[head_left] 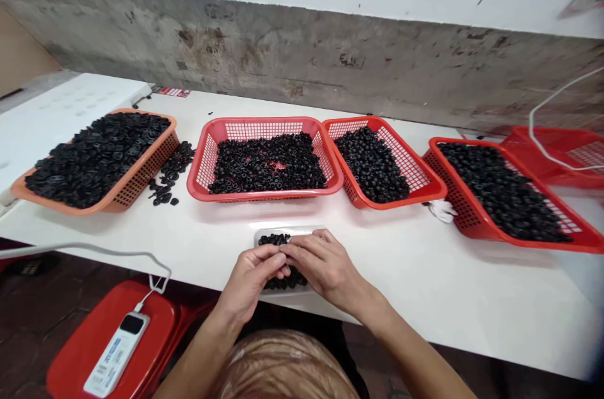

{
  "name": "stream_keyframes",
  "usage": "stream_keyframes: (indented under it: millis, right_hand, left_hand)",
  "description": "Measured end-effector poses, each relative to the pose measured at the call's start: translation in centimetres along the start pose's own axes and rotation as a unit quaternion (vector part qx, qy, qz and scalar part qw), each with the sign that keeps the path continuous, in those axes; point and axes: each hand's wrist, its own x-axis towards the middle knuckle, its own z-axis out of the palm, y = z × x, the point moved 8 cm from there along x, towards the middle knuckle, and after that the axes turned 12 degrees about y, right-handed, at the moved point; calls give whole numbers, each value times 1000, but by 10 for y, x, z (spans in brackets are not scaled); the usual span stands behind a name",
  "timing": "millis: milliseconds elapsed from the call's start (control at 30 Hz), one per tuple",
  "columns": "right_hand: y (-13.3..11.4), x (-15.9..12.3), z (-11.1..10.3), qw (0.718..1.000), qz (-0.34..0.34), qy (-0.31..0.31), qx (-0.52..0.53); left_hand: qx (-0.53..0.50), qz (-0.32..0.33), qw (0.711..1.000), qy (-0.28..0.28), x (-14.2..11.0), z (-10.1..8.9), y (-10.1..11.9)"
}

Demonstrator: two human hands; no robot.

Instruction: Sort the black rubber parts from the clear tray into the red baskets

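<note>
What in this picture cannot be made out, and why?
Head view:
- Anything in the left hand or right hand: their fingers hide it.
- Middle of the small tray: under both hands.
- Shape of the black pieces: too small.
- Far red basket: cut off by right edge.

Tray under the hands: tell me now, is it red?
No, that tray is pale whitish plastic, with small black rings lying in it.

Red plastic baskets (264, 196) glossy; black rubber rings (268, 166) matt; concrete wall (283, 53) rough, stained.
</note>
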Motion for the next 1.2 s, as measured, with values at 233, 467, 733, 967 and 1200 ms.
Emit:
stream_keyframes:
  millis: [233, 467, 733, 967, 1200]
  right_hand:
    - [22, -6, 4, 970, 146, 79, 180]
    - [19, -2, -4, 983, 126, 59, 117]
    - [5, 0, 3, 999, 49, 10, 9]
    - [1, -1, 4, 999, 35, 30, -16]
    - [-2, 2, 2, 998, 55, 28, -9]
  left_hand:
    - [-75, -74, 994, -17, 4, -1, -12]
    - [-58, -62, 996, -8, -1, -5, -5]
    - [-58, 4, 997, 52, 4, -10, -2]
    - [-61, 20, 994, 93, 1, -10, -1]
    - [-34, 29, 994, 96, 0, -7, 4]
